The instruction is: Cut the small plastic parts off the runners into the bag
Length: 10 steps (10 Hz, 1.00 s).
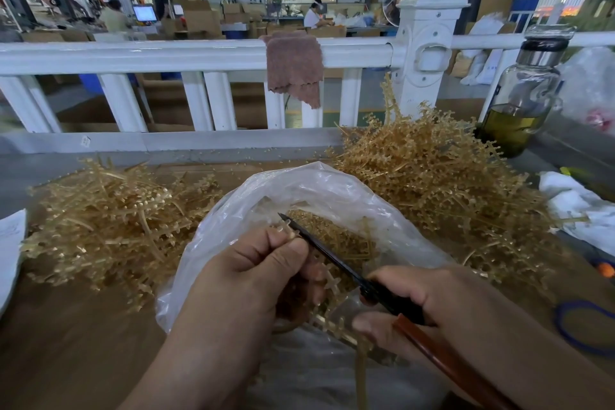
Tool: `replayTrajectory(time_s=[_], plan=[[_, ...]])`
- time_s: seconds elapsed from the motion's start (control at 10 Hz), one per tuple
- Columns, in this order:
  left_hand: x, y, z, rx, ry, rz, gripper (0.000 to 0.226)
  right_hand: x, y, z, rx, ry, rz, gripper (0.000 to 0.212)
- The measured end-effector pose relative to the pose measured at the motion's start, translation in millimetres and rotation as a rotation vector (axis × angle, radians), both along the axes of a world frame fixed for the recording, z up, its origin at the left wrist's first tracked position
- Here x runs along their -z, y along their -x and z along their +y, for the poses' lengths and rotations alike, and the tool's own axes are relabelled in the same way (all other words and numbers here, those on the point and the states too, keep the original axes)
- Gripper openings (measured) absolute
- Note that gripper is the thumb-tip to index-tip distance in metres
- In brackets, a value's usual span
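Blade (321,248), thin blk, at spiky amber runner (332,281).

The 2 heaps of runners (109,226) are tan-gold on a brown tabletop (66,326), the bag (332,186) clear and colourless, the blade (319,246) black, its handle (449,363) red-brown, the railing (166,53) white, the cloth (294,66) dusty pink-brown, the bottle (522,93) clear glass over olive-yellow liquid, the rubber loop (582,326) blue.
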<state>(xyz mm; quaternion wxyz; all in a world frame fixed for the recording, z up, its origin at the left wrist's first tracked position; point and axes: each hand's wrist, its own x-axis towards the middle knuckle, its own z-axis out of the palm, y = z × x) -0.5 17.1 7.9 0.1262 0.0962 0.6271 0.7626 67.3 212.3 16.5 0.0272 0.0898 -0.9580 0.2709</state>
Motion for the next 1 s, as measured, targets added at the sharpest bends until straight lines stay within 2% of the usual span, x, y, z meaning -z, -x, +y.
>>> replayTrajectory(time_s=[0.1,0.3,0.4,0.5,0.6,0.7,0.8,0.9,1.0], plan=[[1.4,2.4,-1.3,-0.008,-0.005,-0.006,0.015,1.0,1.6,2.9,0.041,0.012,-0.037,0.052],[1.8,8.1,-10.5,-0.084,-0.042,0.059,0.025,-4.6,0.3,6.2,0.189,0.005,0.004,0.058],[1.5,15.5,-18.7,-0.226,-0.095,0.134,0.021,-1.4,0.9,10.0,0.22,-0.1,0.096,0.041],[1.0,21.5,-24.7,-0.358,-0.025,0.24,0.021,2.2,3.0,11.7,0.207,-0.247,0.105,0.041],[2.9,21.5,-28.5,-0.454,0.101,0.32,0.019,7.5,3.7,13.2,0.212,-0.376,0.119,0.056],[5.8,17.6,-28.8,-0.493,0.465,0.476,0.013,9.7,2.1,11.7,0.244,-0.487,0.116,0.057],[9.3,11.7,-23.4,-0.446,0.638,0.536,0.034,9.2,-0.3,11.9,0.287,-0.534,0.125,0.052],[4.8,4.4,-19.3,-0.464,0.719,0.756,0.026,6.9,-1.0,13.4,0.345,-0.566,0.136,0.041],[1.9,-0.7,-17.4,-0.514,0.74,0.948,0.032,-2.4,-2.1,11.8,0.41,-0.465,0.244,0.046]])
